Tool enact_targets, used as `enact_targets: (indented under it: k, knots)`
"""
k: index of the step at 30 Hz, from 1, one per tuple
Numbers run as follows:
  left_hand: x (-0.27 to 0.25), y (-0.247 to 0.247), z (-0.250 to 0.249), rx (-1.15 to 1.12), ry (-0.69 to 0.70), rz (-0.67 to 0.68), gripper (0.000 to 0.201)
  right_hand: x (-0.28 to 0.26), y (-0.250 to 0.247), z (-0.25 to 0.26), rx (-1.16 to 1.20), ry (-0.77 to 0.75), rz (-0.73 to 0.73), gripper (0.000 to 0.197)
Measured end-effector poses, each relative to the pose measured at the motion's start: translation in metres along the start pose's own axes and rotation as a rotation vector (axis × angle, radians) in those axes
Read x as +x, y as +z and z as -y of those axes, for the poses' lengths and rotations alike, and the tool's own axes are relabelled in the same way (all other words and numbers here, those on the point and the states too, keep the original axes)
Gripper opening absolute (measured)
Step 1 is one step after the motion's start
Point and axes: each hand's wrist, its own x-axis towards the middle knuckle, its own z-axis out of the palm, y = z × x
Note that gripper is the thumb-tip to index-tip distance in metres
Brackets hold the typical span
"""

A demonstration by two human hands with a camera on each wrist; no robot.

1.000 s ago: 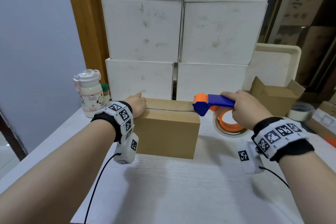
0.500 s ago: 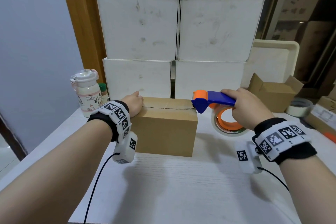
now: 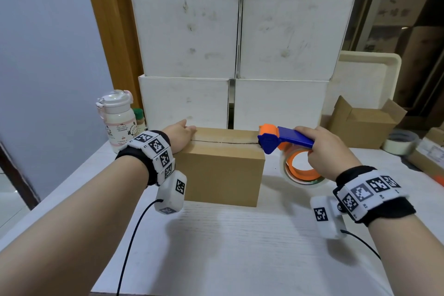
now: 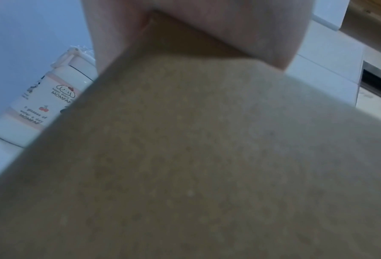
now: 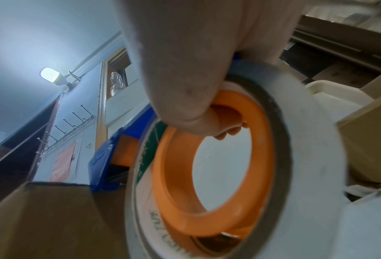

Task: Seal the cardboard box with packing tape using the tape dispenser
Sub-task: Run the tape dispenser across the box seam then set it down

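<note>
From the head view, I see a closed cardboard box [image 3: 218, 166] on the white surface [image 3: 228, 247]. My left hand [image 3: 179, 136] rests on its top left corner, fingers hidden. My right hand [image 3: 326, 149] grips the tape dispenser [image 3: 286, 138], its blue head at the box's top right edge.

At the left wrist, the palm [image 4: 207, 26] presses the box's corner [image 4: 207, 157]; I cannot tell the finger pose.

At the right wrist, fingers [image 5: 227, 129] curl through the orange tape core [image 5: 171, 192].

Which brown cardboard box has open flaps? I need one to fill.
The smaller brown box at the right rear; the one under the left hand is closed.
</note>
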Motion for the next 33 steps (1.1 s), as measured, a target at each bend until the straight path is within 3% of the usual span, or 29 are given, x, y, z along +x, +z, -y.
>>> enact_targets:
  k: [6, 14, 18, 20, 22, 24, 29, 33]
  knots:
    - [-0.001, 0.000, 0.001, 0.065, 0.006, 0.016, 0.076, -0.002, 0.008, -0.002, 0.069, 0.042, 0.007, 0.065]
    - [0.004, -0.001, -0.001, 0.145, -0.017, 0.038, 0.075, -0.009, 0.009, 0.002, 0.166, 0.079, 0.002, 0.065]
    - [0.010, -0.001, -0.006, 0.284, -0.053, 0.045, 0.077, -0.009, 0.009, 0.003, 0.173, 0.092, 0.012, 0.064]
    - [0.008, -0.002, -0.012, 0.418, -0.046, -0.018, 0.075, -0.009, 0.009, 0.004, 0.171, 0.092, 0.015, 0.064]
    - [0.003, -0.003, -0.018, 0.586, 0.043, -0.129, 0.066, -0.009, 0.009, 0.005, 0.168, 0.097, 0.019, 0.064]
    - [0.000, 0.001, -0.025, 0.604, 0.142, -0.184, 0.052, -0.009, 0.009, 0.006, 0.157, 0.101, 0.023, 0.064]
    - [-0.012, 0.029, -0.049, 0.296, 0.331, -0.066, 0.047, -0.010, 0.010, 0.013, 0.152, 0.079, 0.033, 0.062]
    - [-0.023, 0.051, -0.062, 0.357, 0.427, 0.018, 0.043, -0.010, 0.016, 0.021, 0.162, 0.064, 0.038, 0.063]
